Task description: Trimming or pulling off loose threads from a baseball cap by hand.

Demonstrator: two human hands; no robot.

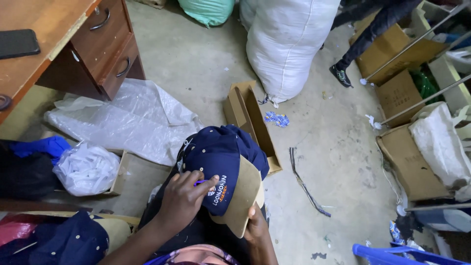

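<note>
Navy cap (218, 162) with a tan brim sits over the person's lap, near an open cardboard box (250, 122) and clear plastic sheet (137, 118). Left hand (184, 196) presses fingers on its crown; right hand (255, 225) grips the brim.

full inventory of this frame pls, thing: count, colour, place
cap: 1, navy with tan brim, on lap
desk: 1, brown wood, top left
phone: 1, black, on desk
plastic sheet: 1, clear, floor by desk
narrow carton: 1, brown, open, floor centre
sack: 1, white, top centre
cardboard boxes: several, brown, right
another person's leg: 1, dark, top right
left hand: on cap crown
right hand: grips brim
</note>
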